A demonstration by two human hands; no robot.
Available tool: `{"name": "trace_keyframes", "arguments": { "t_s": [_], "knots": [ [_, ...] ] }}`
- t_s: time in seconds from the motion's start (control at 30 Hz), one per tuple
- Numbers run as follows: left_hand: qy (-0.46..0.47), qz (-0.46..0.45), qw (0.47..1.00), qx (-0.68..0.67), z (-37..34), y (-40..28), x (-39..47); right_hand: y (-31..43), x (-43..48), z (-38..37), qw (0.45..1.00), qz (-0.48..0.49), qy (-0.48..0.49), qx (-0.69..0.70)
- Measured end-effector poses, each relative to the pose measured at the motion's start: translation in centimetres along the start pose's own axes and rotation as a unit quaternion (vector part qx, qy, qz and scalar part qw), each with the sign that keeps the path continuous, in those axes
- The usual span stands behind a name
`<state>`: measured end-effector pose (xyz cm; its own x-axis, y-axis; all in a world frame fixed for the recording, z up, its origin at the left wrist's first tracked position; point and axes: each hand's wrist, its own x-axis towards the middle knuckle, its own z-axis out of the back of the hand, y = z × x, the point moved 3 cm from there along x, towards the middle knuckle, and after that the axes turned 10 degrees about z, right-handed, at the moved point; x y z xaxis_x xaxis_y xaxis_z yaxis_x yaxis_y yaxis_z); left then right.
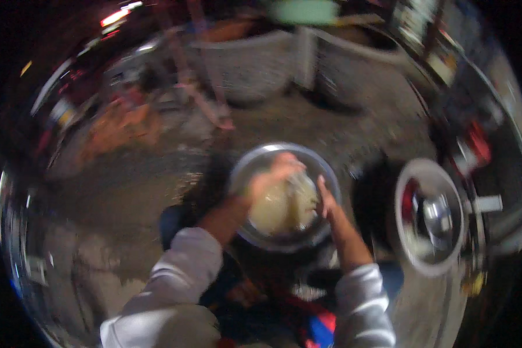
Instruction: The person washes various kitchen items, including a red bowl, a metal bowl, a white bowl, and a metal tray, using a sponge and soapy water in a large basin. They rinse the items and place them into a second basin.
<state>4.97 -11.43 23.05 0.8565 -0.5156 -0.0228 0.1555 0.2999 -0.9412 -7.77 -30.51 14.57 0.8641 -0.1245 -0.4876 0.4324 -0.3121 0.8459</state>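
A round metal bowl [326,163] stands before me, between my legs. In it is a pale yellowish mass [269,209] with a wet-looking sheen, perhaps dough; blur hides its exact kind. On its upper right is a whitish, glossy patch that I cannot identify. My left hand [278,169] reaches across the far left part of the bowl, over the mass, with its fingers smeared by motion. Seen edge-on, my right hand [326,200] is at the bowl's right inner side, close beside the mass. Whether either hand grips the mass cannot be made out.
To the right stands a second pale-rimmed basin [400,230] holding a shiny metal vessel [437,215] and something red [410,200]. Beyond the bowl, a pale post [305,58] rises between low curved grey walls [252,65]. An orange-brown heap [122,124] lies at the far left.
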Motion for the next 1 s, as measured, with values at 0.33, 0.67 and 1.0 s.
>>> {"name": "trace_keyframes", "arguments": {
  "t_s": [0.33, 0.67, 1.0],
  "knots": [
    [-0.234, 0.353, 0.886, -0.191, 5.6, 14.3, -7.2, -2.2, 4.2, -16.4, 0.977, 0.186, -0.022, 0.098],
    [0.036, 0.157, 0.797, -0.582, 0.6, 17.0, -10.5, -0.5, -4.7, -23.4, 0.818, 0.420, 0.061, -0.388],
    [-0.227, 0.201, 0.940, -0.155, -1.5, 5.6, -5.7, 0.0, 2.9, -11.1, 0.918, 0.250, -0.036, -0.305]
  ]
}}
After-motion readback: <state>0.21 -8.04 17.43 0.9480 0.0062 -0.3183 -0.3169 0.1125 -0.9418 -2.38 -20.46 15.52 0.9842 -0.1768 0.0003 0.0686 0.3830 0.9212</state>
